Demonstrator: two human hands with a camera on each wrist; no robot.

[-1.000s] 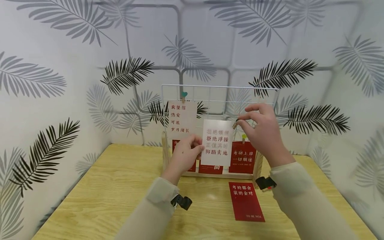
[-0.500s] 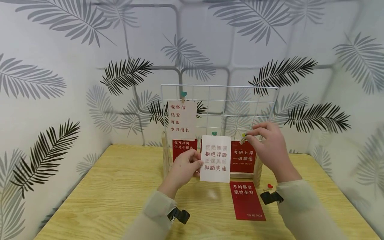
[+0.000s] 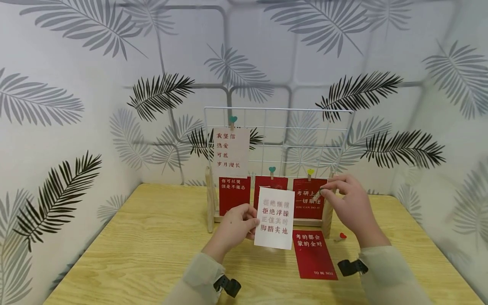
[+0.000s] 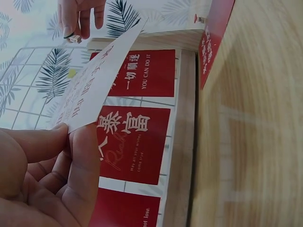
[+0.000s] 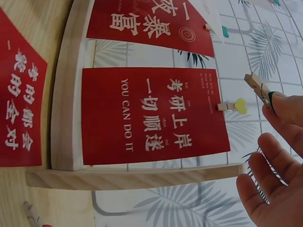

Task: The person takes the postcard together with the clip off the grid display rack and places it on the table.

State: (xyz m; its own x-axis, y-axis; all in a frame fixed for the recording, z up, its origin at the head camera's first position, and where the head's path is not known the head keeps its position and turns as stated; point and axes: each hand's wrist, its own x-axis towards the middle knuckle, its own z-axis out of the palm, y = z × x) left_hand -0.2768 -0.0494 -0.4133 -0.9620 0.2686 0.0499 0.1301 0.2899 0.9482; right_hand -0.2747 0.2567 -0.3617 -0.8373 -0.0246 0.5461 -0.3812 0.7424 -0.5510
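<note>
Leaf-print wallpaper (image 3: 343, 25) backs the wire grid rack (image 3: 210, 201) as the white card (image 3: 273, 219), pinched by the left hand (image 3: 235, 224), comes down in front; the right hand (image 3: 352, 203), pinching a wooden clothespin (image 5: 257, 88), lowers too, leaving the card unclipped.

Pale beige long sleeves (image 3: 394, 279), greyish cuffs (image 3: 205, 267) at both wrists, small black wrist cameras (image 3: 231, 287) on dark straps (image 3: 361, 266)

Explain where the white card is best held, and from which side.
Probably pinch the white card around mid-height on its left edge, from the left, as the left hand does: it is a thin sheet facing the person, so this leaves its print and top edge uncovered.
</note>
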